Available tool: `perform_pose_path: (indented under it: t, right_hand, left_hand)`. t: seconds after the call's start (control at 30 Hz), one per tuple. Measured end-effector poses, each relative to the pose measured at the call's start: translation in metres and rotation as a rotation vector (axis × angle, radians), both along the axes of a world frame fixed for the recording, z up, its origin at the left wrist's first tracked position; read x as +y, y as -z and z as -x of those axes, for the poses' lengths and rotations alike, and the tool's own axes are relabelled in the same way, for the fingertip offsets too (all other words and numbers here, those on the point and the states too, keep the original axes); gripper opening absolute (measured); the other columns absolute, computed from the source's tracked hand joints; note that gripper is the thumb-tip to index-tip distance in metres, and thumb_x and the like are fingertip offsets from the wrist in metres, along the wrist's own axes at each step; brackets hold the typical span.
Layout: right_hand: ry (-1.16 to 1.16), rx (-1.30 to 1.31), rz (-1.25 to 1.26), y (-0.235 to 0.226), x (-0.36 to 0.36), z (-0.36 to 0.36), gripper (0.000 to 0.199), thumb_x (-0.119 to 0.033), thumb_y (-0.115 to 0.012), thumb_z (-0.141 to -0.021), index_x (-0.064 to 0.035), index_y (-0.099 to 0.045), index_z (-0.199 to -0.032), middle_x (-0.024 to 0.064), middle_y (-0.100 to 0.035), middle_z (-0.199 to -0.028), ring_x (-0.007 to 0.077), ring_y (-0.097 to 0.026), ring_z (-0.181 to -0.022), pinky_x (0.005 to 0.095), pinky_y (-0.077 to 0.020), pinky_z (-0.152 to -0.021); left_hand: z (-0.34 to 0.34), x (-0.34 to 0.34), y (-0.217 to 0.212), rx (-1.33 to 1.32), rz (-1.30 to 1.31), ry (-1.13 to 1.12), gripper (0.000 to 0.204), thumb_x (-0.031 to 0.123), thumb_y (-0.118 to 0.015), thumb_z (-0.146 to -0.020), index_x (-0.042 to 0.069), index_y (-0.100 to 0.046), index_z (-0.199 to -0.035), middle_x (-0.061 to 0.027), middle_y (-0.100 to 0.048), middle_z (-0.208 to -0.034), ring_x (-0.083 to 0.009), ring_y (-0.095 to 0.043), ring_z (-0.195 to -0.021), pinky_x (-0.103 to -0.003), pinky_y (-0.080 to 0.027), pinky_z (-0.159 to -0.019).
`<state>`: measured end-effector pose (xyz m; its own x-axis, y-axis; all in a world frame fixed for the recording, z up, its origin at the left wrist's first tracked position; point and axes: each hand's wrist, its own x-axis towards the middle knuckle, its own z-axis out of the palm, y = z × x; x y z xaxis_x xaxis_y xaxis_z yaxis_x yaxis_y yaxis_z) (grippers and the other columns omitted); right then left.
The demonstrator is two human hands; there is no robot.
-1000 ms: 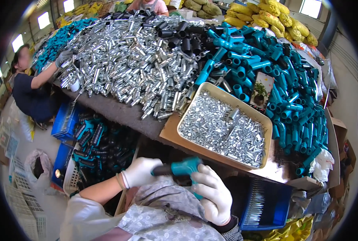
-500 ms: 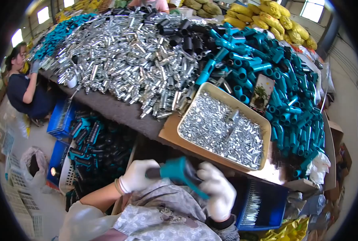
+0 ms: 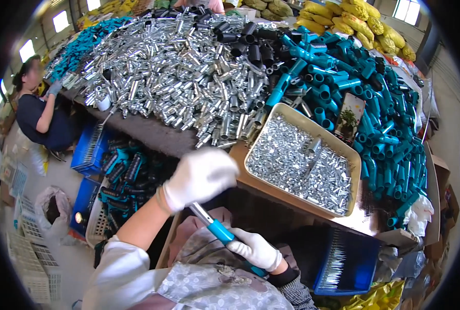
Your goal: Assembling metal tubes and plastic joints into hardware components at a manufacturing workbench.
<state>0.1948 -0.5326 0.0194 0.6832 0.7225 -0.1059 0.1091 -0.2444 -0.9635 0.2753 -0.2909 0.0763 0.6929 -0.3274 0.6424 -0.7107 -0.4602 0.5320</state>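
Observation:
My right hand (image 3: pixel 255 250), in a white glove, is closed around a teal tool handle (image 3: pixel 221 232) in front of my lap. A shiny metal tube (image 3: pixel 201 213) extends from the handle's upper end, tilted up and to the left. My left hand (image 3: pixel 201 178), also white-gloved, is above that tube at the table's near edge. Motion blurs its fingers, so whether it holds anything cannot be made out. Beyond it lies a heap of silver metal sleeves (image 3: pixel 183 82). A cream tray (image 3: pixel 302 199) of small metal pieces stands on cardboard to the right.
Teal handles (image 3: pixel 390 139) are piled at right, with a phone (image 3: pixel 350 118) among them. Below the table stand a blue bin (image 3: pixel 361 263) of metal rods and a white basket (image 3: pixel 96 219) near black-and-teal handles. A person (image 3: pixel 41 111) works at far left; yellow sacks (image 3: pixel 361 23) are stacked behind.
My left hand has risen from the teal piece toward the table edge. My right hand has lowered, and a metal tube now shows at the handle's end. The whole view has shifted slightly.

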Motion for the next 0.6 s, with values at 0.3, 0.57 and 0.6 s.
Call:
perform_pose_path:
  t: [0.3,0.57,0.6]
  right_hand:
    - [0.162,0.402,-0.301,-0.018,-0.015,0.002,0.067,-0.048,-0.066,-0.093,-0.0006,-0.046,-0.136,0.0049,-0.060,-0.087,0.0103,-0.056,-0.068,0.0254,-0.0457,-0.063]
    - [0.278,-0.017,-0.162,-0.004,-0.014,-0.003,0.052,-0.013,-0.064,-0.092,-0.0003,-0.049,-0.140,0.0039,-0.063,-0.091,0.0097,-0.058,-0.075,0.0261,-0.0503,-0.069]
    - [0.304,-0.081,-0.168,-0.004,-0.011,0.000,0.049,-0.014,-0.065,-0.091,-0.0010,-0.053,-0.137,0.0041,-0.063,-0.091,0.0087,-0.058,-0.078,0.0253,-0.0503,-0.072]
  left_hand:
    - [-0.046,0.046,0.047,0.111,-0.359,-0.668,0.016,0.015,-0.068,-0.083,0.013,-0.069,-0.098,-0.0091,-0.062,-0.096,-0.0311,-0.066,-0.087,-0.041,-0.055,-0.076]
    - [-0.028,0.048,0.049,0.008,-0.301,-0.660,0.018,0.012,-0.069,-0.081,0.013,-0.069,-0.099,-0.0071,-0.065,-0.097,-0.0311,-0.064,-0.086,-0.040,-0.054,-0.078]
    - [-0.026,0.049,0.048,0.022,-0.288,-0.657,0.019,0.011,-0.069,-0.082,0.011,-0.069,-0.100,-0.0083,-0.065,-0.097,-0.0323,-0.064,-0.086,-0.039,-0.053,-0.079]
